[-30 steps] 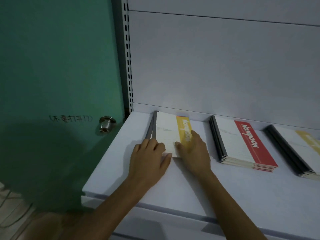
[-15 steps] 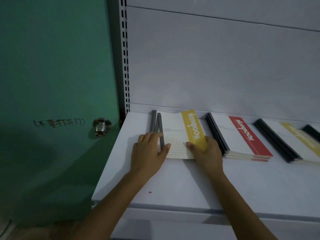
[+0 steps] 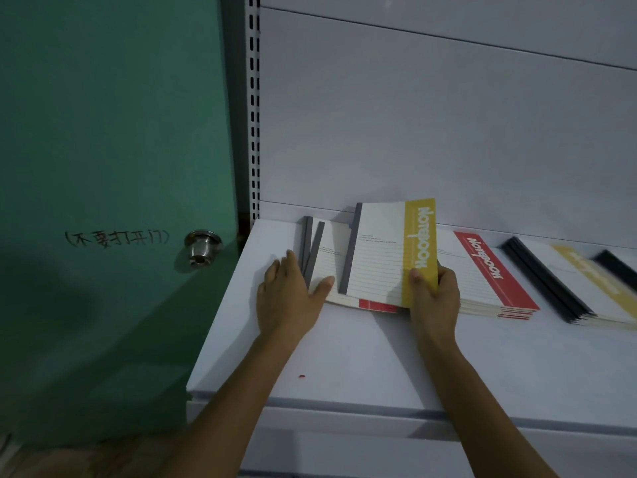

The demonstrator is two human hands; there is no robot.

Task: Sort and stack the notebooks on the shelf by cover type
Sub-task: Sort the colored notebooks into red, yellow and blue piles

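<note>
Yellow-striped notebook (image 3: 389, 253) — the right hand (image 3: 436, 298) pinches its near corner, thumb on top, holding it tipped up. Just beside it the left hand (image 3: 287, 298) lies flat on the pile (image 3: 327, 267) — fingers straight — on the shelf (image 3: 344, 357).

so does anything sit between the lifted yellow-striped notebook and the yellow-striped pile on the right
Yes: the pile of red-striped notebooks lies between the yellow-striped notebook in the right hand and the yellow-striped pile with black spines.

The yellow-banded notebook (image 3: 389, 251) has a smooth paper cover. The shelf (image 3: 362, 367) looks like matt painted metal. The door knob (image 3: 201, 248) is shiny metal.
</note>
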